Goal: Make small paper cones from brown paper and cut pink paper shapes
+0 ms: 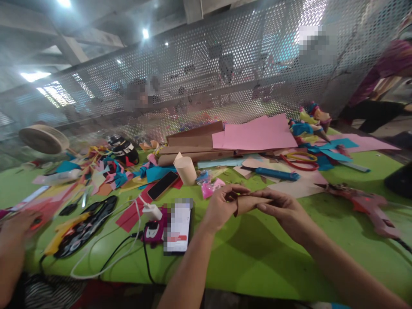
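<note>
Both of my hands hold a rolled piece of brown paper [249, 205] just above the green table, in the middle of the view. My left hand [223, 206] has its fingers curled round the wider left end of the roll. At the narrower right end, my right hand [283, 209] pinches the paper between thumb and fingers. Behind my left hand lie small pink plastic packets [210, 188], and a cream paper tube [186, 170] stands upright to their left. A pink glue gun [370, 208] rests on the table right of my right hand.
A phone [180, 227] and a purple power socket [155, 231] with cables sit left of my forearm. Farther left are a yellow glue gun [66, 231] and another person's hand [19, 227]. Red-handled scissors [299, 163], a blue cutter [277, 173] and pink sheets [257, 134] lie behind.
</note>
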{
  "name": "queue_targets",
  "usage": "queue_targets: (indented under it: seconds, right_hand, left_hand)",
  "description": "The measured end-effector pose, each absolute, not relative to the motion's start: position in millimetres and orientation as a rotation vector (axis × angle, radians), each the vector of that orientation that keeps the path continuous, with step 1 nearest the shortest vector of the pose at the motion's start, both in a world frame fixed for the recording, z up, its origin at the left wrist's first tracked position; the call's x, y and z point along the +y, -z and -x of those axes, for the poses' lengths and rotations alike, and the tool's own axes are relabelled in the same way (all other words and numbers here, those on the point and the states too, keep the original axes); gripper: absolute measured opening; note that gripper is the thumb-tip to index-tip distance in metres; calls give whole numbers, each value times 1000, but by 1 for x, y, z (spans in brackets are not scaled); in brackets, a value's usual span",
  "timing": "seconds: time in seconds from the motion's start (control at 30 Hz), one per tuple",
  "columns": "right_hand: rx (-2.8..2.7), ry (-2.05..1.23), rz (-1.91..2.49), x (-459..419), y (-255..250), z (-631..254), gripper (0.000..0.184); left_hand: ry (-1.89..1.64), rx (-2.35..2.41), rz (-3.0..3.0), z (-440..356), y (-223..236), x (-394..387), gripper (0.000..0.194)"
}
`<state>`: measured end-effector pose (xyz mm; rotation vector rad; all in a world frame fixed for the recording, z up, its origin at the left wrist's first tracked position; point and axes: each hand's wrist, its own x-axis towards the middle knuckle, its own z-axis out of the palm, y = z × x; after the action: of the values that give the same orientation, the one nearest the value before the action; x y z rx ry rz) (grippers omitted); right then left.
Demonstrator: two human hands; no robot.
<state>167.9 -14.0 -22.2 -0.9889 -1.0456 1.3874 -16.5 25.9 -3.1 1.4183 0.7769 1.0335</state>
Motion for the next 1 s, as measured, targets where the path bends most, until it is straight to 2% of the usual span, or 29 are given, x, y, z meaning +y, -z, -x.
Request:
queue_targets:
  seconds: [0.17,0.43,0.6,0.77,1.0]
  right_hand:
    - [-1031,-1367,1026,-14,23,-168,41]
    - [-1128,-1213,1030,-16,24,-168,49]
    - [-1320,-820,1068,-15,29,-169,43]
    - [-1512,-266,1066,-15,26,-168,10]
    - [-1650,-82,1054,-19,24,-166,17]
  left_hand:
    - [-1078,782,-1456,17,-2,25,12]
    - [-1074,821,-1389,13,-6,23,16]
    - [-1107,854,-1324,11,-4,23,18]
    - [-1141,901,-1209,10,-1,24,25]
    - [-1217,920,-1172,8,-3,24,27]
